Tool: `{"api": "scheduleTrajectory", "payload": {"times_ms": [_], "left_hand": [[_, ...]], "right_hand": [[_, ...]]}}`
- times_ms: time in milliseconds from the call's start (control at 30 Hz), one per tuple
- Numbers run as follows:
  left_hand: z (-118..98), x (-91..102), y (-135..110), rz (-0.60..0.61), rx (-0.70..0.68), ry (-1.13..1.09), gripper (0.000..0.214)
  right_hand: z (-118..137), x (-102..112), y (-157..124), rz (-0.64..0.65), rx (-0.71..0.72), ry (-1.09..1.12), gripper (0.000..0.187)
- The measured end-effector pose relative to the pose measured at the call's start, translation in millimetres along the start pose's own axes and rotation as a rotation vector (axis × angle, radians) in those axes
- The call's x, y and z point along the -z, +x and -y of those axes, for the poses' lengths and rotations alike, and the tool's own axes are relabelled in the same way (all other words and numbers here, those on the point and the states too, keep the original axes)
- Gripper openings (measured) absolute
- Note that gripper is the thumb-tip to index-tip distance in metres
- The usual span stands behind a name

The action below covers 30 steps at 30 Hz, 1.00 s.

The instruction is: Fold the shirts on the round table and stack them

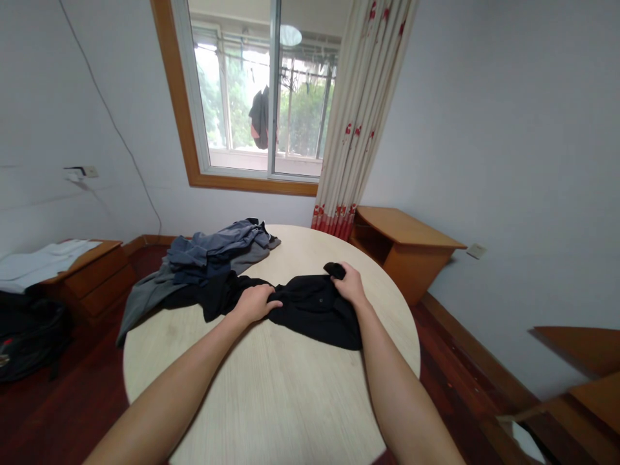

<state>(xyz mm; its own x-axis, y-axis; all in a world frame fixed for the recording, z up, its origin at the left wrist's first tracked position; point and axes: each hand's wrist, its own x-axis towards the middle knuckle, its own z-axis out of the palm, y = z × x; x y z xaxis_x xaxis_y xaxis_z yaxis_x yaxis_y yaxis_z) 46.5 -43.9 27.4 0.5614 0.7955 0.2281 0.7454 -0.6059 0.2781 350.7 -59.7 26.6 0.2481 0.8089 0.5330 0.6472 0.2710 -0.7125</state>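
Note:
A black garment (310,316) lies bunched across the round table, with a small pale mark on its right part. Its exact kind is hard to tell from the folds. My left hand (254,303) grips the gathered middle, thumb apart and fingers curled over the cloth. At the garment's far right edge, my right hand (349,284) pinches the fabric, and a dark flap stands up beyond the fingers. To the left, the black cloth runs up against a heap of grey and dark blue clothes (213,252).
The pale round table (290,394) fills the middle. Behind it on the right stands a wooden desk (411,232), beside a long curtain (363,123). On the left are a drawer cabinet (104,284) with white cloth or paper on top and a black bag (31,336) on the floor.

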Motion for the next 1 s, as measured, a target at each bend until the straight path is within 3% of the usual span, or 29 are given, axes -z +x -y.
{"api": "scheduleTrajectory", "payload": {"times_ms": [67,133,233,367,500,633,800,1000], "left_hand": [[2,2.8,-1,-0.062,0.004,-0.017,0.021],[4,8.0,-2,-0.153,0.007,-0.041,0.018],[7,17.8,-3,-0.314,0.022,-0.075,0.014],[14,24.2,-3,-0.517,0.083,-0.150,0.011],[18,22.1,-3,-0.491,0.247,-0.185,0.011],[15,21.7,-2,-0.433,0.310,-0.159,0.012],[12,23.2,-3,-0.421,0.333,-0.159,0.012],[10,22.3,-4,-0.453,0.313,-0.209,0.013]], "right_hand": [[-4,7,4,-0.274,-0.035,-0.019,0.024],[-8,11,6,-0.421,-0.072,-0.015,0.028],[-15,14,7,-0.483,-0.097,0.005,0.034],[-24,14,6,-0.462,-0.120,-0.021,0.044],[-26,8,4,-0.249,-0.112,-0.122,0.041],[-11,-3,-4,0.103,-0.020,-0.072,0.036],[14,-20,-18,0.558,0.021,0.035,0.081],[39,-29,-24,0.707,-0.005,-0.165,0.125]]}}
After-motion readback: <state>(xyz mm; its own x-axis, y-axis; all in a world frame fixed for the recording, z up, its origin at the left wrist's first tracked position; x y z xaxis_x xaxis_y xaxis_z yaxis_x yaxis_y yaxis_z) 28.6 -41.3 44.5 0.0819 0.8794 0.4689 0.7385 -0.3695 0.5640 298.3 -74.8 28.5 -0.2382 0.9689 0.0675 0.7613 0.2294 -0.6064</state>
